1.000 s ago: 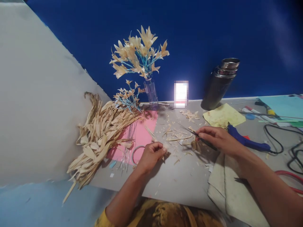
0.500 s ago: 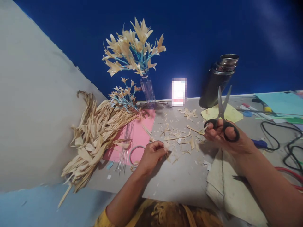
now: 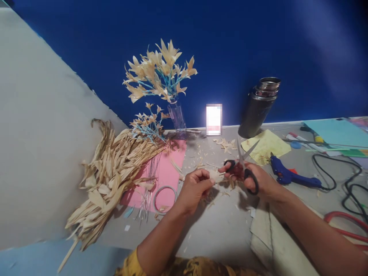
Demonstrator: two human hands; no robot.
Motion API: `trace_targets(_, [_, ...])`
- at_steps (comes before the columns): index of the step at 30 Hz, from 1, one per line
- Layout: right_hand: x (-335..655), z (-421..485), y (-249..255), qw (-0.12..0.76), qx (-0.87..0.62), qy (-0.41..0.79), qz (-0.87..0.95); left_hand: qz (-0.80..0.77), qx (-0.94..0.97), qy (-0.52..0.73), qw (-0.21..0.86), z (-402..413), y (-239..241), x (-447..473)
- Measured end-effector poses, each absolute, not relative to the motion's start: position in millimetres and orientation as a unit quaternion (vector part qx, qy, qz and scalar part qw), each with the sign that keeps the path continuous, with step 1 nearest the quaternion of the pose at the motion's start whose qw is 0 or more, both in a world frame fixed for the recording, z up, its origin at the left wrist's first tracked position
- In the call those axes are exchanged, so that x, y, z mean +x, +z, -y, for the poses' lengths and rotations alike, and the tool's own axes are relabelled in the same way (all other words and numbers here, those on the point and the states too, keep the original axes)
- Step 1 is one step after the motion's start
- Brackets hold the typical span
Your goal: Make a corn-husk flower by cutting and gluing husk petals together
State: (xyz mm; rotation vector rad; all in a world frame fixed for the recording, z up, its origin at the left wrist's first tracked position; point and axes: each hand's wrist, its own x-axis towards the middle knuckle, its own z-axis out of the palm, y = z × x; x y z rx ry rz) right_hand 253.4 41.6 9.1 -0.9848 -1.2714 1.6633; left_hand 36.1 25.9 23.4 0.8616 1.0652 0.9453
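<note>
Centrally, a pale husk piece (image 3: 216, 175) is sitting above the table (image 3: 221, 226), pinched by the left hand (image 3: 193, 189) between thumb and fingers. Opposite, the right hand (image 3: 261, 179) is grasping scissors (image 3: 242, 161) at the handles, blades spreading apart and pointing forward; its fingertips are showing just beside the piece, contact unclear. Scraps (image 3: 227, 145) are lying beyond. Rightward, a blue glue gun (image 3: 296, 178) is resting; leftward, a husk bundle (image 3: 107, 182) is overlapping a pink sheet (image 3: 176, 159).

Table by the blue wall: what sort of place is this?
Probably a small craft workspace, though whether in a home or a shop I can't tell. A bundle of dried leaves, a blue glue gun and the scissors in the right hand suggest it.
</note>
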Motion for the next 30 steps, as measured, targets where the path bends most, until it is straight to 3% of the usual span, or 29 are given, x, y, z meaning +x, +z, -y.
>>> trace_targets(7, [234.0,-31.5,16.1,0.383,-0.461,0.625,0.5,-0.48,0.466,0.374,0.642,-22.0,21.0,51.6])
trace_targets(18, [234.8,-32.0,18.9,0.368,-0.463,0.629,0.504,-0.415,0.388,0.359,0.74,-24.1,15.9,49.4])
trace_targets(22, [234.3,-30.8,13.9,0.374,-0.437,0.607,0.548,-0.429,0.324,0.416,0.734,-27.6,19.0,47.1])
trace_targets(30, [220.0,-21.2,12.3,0.288,-0.391,0.608,0.628,-0.411,0.268,0.538,0.686,-32.6,27.8,44.7])
